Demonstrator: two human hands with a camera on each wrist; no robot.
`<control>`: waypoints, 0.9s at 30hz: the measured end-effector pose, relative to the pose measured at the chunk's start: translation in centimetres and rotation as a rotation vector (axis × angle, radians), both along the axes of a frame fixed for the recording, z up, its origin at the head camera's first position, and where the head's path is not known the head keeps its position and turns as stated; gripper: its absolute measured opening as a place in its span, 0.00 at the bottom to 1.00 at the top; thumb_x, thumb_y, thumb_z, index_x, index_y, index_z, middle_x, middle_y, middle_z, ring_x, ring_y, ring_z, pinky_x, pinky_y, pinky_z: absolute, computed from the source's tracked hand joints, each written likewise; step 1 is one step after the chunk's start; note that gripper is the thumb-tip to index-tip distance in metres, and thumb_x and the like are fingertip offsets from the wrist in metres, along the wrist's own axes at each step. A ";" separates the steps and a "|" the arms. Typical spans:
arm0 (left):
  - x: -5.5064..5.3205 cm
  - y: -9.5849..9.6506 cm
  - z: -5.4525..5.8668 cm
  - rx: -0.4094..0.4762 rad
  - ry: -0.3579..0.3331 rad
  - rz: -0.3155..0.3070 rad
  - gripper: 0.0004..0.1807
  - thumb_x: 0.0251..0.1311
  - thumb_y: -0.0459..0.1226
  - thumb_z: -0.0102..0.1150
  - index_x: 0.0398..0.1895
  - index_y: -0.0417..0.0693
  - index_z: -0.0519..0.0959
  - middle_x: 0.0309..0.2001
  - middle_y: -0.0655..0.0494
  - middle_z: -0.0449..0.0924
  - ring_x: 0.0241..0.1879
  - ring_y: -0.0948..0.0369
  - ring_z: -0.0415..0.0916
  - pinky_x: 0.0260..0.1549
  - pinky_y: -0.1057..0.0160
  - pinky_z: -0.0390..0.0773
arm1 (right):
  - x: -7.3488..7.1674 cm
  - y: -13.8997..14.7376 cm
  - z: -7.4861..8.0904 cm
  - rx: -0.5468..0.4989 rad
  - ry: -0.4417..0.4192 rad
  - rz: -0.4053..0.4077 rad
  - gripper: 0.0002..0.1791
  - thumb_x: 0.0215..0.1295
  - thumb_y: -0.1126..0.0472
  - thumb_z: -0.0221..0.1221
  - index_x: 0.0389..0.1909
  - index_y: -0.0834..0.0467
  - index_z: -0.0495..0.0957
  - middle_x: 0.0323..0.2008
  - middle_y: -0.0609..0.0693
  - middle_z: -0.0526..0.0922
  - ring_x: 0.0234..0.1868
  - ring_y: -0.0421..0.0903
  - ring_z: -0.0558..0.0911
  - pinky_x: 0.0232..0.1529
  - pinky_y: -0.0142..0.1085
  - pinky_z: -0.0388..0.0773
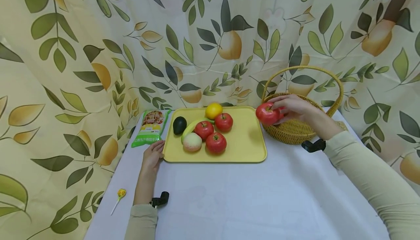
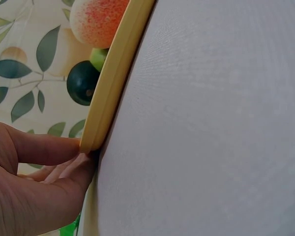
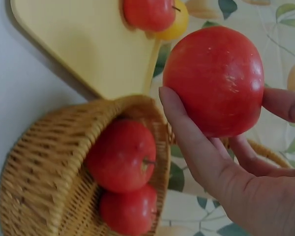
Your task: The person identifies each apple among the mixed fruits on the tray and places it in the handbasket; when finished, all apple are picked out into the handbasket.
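Observation:
My right hand point(image 1: 292, 107) grips a red apple point(image 3: 214, 81) between thumb and fingers, up over the left rim of the wicker basket point(image 1: 288, 132). Inside that basket lie two more red apples point(image 3: 123, 155). At the near left corner of the yellow tray point(image 1: 246, 154), my left hand point(image 1: 153, 156) pinches the rim, thumb on one side and fingers on the other. The tray carries three red apples point(image 1: 216, 143), a pale peach point(image 1: 192, 142), a banana point(image 1: 188, 130), a dark green avocado point(image 1: 179, 125) and an orange point(image 1: 213, 111).
A green food packet point(image 1: 151, 127) lies left of the tray. Farther forward on the left is a yellow lollipop point(image 1: 121, 193). The basket's tall handle point(image 1: 303, 67) arches above it. A patterned curtain point(image 1: 210, 32) hangs behind the white-covered table point(image 1: 236, 203).

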State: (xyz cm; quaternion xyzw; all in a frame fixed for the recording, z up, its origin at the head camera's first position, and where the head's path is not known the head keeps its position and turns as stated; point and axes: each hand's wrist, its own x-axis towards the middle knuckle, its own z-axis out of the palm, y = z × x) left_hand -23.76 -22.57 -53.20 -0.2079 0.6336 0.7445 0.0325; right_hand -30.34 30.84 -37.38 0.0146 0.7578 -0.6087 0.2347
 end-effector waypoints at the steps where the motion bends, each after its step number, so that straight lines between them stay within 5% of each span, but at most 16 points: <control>1: 0.0 0.0 0.0 0.000 0.001 0.001 0.41 0.58 0.10 0.40 0.77 0.37 0.63 0.76 0.40 0.65 0.77 0.50 0.62 0.75 0.55 0.65 | -0.1 0.2 0.1 0.004 -0.002 0.004 0.35 0.75 0.62 0.57 0.78 0.66 0.57 0.76 0.67 0.56 0.66 0.66 0.69 0.56 0.58 0.83; 17: 0.2 0.1 0.1 0.022 0.036 0.006 0.42 0.55 0.09 0.39 0.77 0.34 0.62 0.76 0.37 0.65 0.76 0.48 0.62 0.75 0.56 0.65 | -1.8 4.9 -0.3 0.075 -0.070 0.066 0.35 0.79 0.59 0.53 0.80 0.67 0.53 0.72 0.63 0.60 0.58 0.54 0.76 0.59 0.60 0.81; 27: 0.1 0.0 -0.1 0.018 0.030 0.003 0.42 0.56 0.09 0.40 0.77 0.35 0.63 0.76 0.38 0.65 0.76 0.48 0.63 0.75 0.56 0.66 | -2.7 7.3 -0.5 0.062 -0.163 0.126 0.39 0.78 0.62 0.53 0.82 0.67 0.47 0.79 0.69 0.48 0.60 0.56 0.76 0.64 0.62 0.75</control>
